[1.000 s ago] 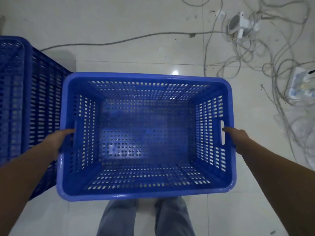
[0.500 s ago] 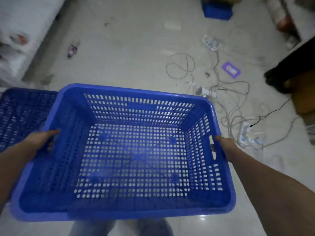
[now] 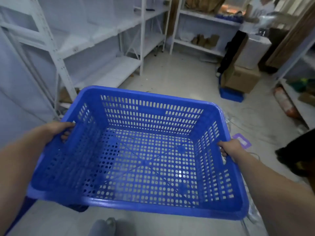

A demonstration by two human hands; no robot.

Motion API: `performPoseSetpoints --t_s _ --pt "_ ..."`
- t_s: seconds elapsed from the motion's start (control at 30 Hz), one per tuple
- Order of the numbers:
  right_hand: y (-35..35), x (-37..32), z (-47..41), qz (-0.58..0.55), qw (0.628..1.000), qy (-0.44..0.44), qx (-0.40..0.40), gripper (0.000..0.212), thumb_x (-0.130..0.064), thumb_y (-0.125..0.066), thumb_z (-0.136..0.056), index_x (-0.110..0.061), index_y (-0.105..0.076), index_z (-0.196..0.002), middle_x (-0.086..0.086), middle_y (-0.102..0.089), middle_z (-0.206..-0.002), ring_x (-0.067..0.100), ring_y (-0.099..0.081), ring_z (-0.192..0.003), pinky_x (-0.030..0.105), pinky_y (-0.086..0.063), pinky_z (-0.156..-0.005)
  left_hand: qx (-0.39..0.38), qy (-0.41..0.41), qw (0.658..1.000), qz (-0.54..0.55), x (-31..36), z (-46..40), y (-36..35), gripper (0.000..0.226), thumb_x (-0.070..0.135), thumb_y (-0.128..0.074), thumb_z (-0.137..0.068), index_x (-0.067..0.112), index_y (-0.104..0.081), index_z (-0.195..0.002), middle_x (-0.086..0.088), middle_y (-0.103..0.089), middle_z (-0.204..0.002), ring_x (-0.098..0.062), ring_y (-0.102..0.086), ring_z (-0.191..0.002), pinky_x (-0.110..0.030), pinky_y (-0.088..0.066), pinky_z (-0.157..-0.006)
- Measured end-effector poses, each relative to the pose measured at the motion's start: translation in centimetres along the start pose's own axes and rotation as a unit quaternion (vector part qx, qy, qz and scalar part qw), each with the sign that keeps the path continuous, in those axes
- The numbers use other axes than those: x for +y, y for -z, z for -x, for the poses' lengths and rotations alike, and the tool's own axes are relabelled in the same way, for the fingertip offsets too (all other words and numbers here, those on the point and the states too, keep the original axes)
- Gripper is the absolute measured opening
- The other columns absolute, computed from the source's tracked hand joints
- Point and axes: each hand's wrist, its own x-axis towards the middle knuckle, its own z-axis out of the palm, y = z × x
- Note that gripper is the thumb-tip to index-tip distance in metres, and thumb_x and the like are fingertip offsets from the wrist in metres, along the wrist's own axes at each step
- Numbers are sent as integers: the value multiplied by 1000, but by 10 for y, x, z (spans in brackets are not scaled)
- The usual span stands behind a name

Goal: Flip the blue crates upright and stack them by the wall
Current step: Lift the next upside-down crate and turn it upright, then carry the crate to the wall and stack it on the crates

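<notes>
**Crate lifted, view swung to shelving**

Floor cables seen 0.5 s ago are gone from view; white shelving (image 3: pixel 95 48) is now ahead. One crate (image 3: pixel 141 160) is carried upright, off the floor, open side up. A second blue crate (image 3: pixel 231 96) sits far right under one box (image 3: pixel 242 79). Crate side handles are gripped by left hand (image 3: pixel 56 132) and right hand (image 3: pixel 230 149), two hands total.

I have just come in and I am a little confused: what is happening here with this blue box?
A person carries an upright, empty blue crate above the floor, the left hand and the right hand each gripping a side rim. White shelving stands ahead, and a cardboard box sits on another blue crate farther off.
</notes>
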Motion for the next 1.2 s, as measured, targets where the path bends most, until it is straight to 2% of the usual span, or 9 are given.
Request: performPoseSetpoints --t_s 0.13,0.3,0.37,0.47,0.57,0.73,0.9,1.07,1.2 --pt "-13 -53 18 3 998 49 -28 34 6 -57 -83 -5 -39 -57 7 -35 -33 10 -25 -17 12 -26 -30 8 -27 999 25 19 63 47 41 21 -33 -103 11 -30 -63 3 -28 -29 -10 -26 -19 -15 -32 -27" --pt "-59 -112 58 20 992 95 -78 33 7 -54 -87 -5 -39 -60 9 -37 -50 13 -28 -20 12 -23 -27 56 -24 998 19 3 107 129 41 17 -35 -102 11 -33 -62 0 -27 -36 -10 -25 -23 -15 -26 -32" --pt "-90 -131 78 36 989 104 -103 36 7 -53 -89 -5 -39 -57 9 -38 -38 16 -30 -22 11 -24 -26 81 -18 996 32 -14 122 165 40 17 -37 -102 11 -33 -63 1 -28 -36 -11 -25 -25 -19 -24 -37" --pt "-144 -157 112 55 982 128 -128 36 7 -53 -88 -3 -40 -56 3 -34 -22 12 -29 -15 9 -25 -27 118 0 992 44 -48 138 225 40 21 -39 -102 10 -33 -64 0 -26 -38 -13 -24 -28 -24 -22 -47" --pt "-209 -181 149 80 972 161 -149 36 7 -52 -87 -2 -40 -54 3 -35 -23 11 -29 -13 7 -25 -27 163 15 984 76 -91 157 284 38 21 -41 -101 11 -33 -65 1 -26 -34 -13 -25 -24 -25 -23 -48" --pt "-326 -212 210 136 950 209 -190 37 4 -55 -85 -3 -41 -51 6 -37 -29 15 -32 -20 17 -31 -35 251 35 961 110 -174 187 376 36 20 -44 -100 9 -35 -67 -4 -25 -46 -15 -23 -41 -25 -23 -49" --pt "-435 -251 278 179 919 252 -247 34 3 -54 -86 -2 -42 -55 10 -41 -42 18 -35 -28 20 -30 -36 286 84 939 174 -250 231 448 38 20 -40 -101 12 -32 -65 1 -26 -35 -13 -22 -28 -23 -20 -47" --pt "-539 -286 322 245 872 305 -293 19 -1 -58 -79 2 -46 -64 10 -43 -34 21 -40 -34 28 -40 -44 320 127 910 231 -301 265 494 41 17 -35 -100 14 -28 -60 1 -26 -32 -12 -22 -22 -24 -22 -45" --pt "-608 -311 358 267 847 319 -331 26 -1 -59 -82 4 -46 -60 12 -46 -37 21 -41 -34 25 -35 -39 352 149 885 265 -331 272 521 42 17 -33 -101 13 -29 -59 1 -27 -31 -12 -22 -20 -16 -27 -33"
